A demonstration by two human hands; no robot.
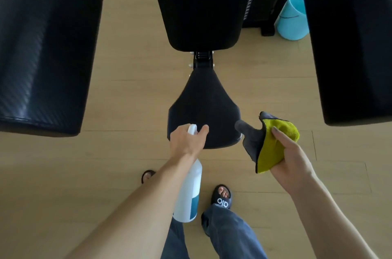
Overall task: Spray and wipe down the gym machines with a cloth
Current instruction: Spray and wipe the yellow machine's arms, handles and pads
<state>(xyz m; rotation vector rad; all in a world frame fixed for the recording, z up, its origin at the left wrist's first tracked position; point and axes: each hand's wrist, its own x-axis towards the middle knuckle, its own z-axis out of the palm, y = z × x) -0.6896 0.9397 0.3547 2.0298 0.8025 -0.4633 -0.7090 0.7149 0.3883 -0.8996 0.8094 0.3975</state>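
From the head view, I judged mist could drift past the black padded seat [204, 108] onto the pale wood floor [131, 80]. My left hand [186, 142] gripped the white spray bottle [188, 193] near the seat; my right hand [290, 161] pinched the yellow-and-grey microfibre cloth [271, 146] just right.

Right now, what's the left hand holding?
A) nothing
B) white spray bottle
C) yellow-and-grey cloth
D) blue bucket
B: the left hand has its grip round the neck of the white spray bottle, aimed at the black seat pad; the cloth is in the right hand.
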